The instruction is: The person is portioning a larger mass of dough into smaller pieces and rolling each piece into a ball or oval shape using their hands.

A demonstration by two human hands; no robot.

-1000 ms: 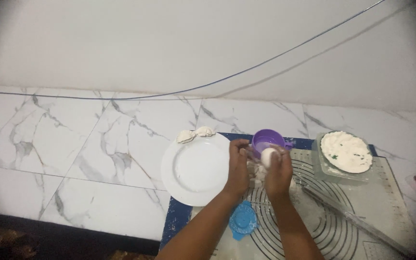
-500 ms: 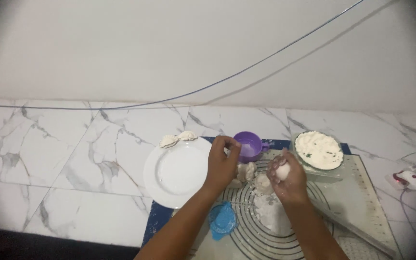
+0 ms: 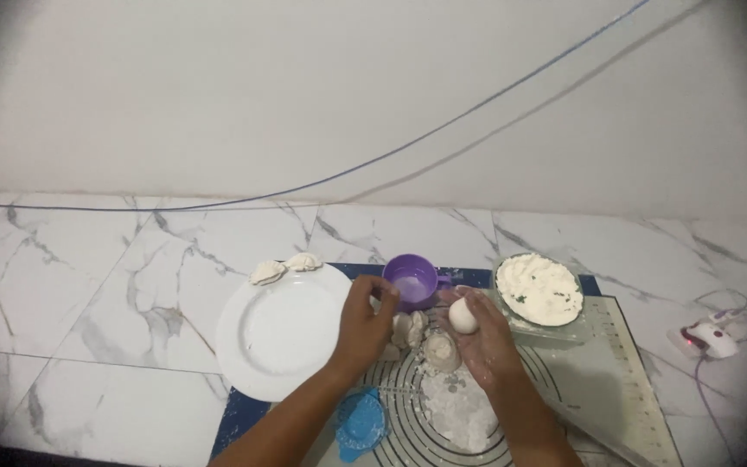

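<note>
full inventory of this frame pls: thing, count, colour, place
plate: 1, white, on the floor left of the mat
dumplings: 2, pale, on the plate's far rim
cup: 1, purple, far edge of the mat
bowl of filling: 1, clear with white filling, right of the cup
baking mat: 1, grey with dark blue border, under the hands
dough pieces: a few, white, mid-mat between the hands
press mould: 1, blue, near edge of the mat
small device: 1, white, far right on the floor
cable: 1, blue, across the wall
left hand: fingers by the cup
right hand: grip on a dough ball
</note>
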